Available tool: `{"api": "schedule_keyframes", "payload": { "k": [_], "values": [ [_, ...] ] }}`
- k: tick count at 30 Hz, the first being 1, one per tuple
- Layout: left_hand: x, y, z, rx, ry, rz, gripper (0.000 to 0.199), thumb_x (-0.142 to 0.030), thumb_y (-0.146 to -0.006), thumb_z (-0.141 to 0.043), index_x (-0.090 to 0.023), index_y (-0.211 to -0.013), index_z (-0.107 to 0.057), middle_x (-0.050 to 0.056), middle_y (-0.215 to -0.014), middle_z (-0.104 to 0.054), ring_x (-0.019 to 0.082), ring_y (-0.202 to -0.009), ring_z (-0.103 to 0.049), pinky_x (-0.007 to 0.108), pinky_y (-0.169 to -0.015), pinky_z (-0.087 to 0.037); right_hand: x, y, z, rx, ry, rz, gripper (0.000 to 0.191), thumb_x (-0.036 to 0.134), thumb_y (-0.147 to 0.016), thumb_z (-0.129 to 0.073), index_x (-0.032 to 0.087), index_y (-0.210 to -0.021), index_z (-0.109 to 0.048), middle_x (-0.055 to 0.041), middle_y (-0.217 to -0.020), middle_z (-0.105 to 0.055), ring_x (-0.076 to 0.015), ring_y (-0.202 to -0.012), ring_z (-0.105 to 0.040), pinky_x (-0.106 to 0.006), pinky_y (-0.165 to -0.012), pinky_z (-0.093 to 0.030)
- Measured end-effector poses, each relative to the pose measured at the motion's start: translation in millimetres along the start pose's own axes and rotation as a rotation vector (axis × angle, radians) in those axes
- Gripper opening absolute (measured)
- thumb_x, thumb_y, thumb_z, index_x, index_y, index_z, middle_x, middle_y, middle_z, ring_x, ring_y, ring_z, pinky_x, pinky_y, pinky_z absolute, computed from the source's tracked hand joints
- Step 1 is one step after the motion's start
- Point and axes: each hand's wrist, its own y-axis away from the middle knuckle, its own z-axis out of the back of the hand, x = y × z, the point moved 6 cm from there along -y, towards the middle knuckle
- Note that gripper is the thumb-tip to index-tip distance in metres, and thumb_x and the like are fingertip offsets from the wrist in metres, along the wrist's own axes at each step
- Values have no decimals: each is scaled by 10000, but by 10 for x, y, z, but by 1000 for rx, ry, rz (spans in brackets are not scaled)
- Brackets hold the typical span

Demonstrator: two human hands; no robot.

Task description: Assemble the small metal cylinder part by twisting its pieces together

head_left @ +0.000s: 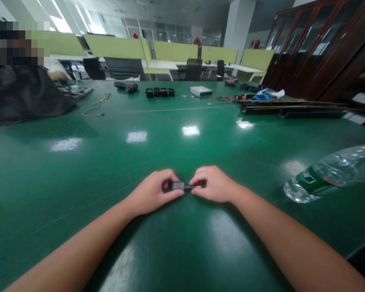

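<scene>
A small cylindrical part [178, 186], grey with a dark ribbed section to its right, lies sideways between my two hands, just over the green table [158, 156]. My left hand [156, 190] pinches the thicker grey end between thumb and fingers. On the other side, the thumb and fingers of my right hand [212, 184] close around the thinner dark end. My fingertips partly cover both ends, and the part is too small to tell its exact kind.
On the right lies a clear plastic bottle [322, 176] with a green label. Toward the far edge are a black sectioned part [159, 92], a silver box [200, 91], a cable [94, 106] and long dark bars [270, 108]. A person [21, 89] sits at far left.
</scene>
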Motion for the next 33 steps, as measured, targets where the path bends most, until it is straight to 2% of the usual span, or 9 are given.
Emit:
{"api": "schedule_keyframes", "payload": {
  "k": [33],
  "values": [
    [47, 6, -12, -5, 9, 7, 306, -488, -837, -663, -183, -859, -650, -5, -709, -595, 152, -649, -540, 248, -602, -401, -91, 27, 68, 1, -22, -27, 123, 165, -751, -732, 181, -863, -779, -25, -826, -713, -128, -744, -619, -243, -703, -448]
  ]
}}
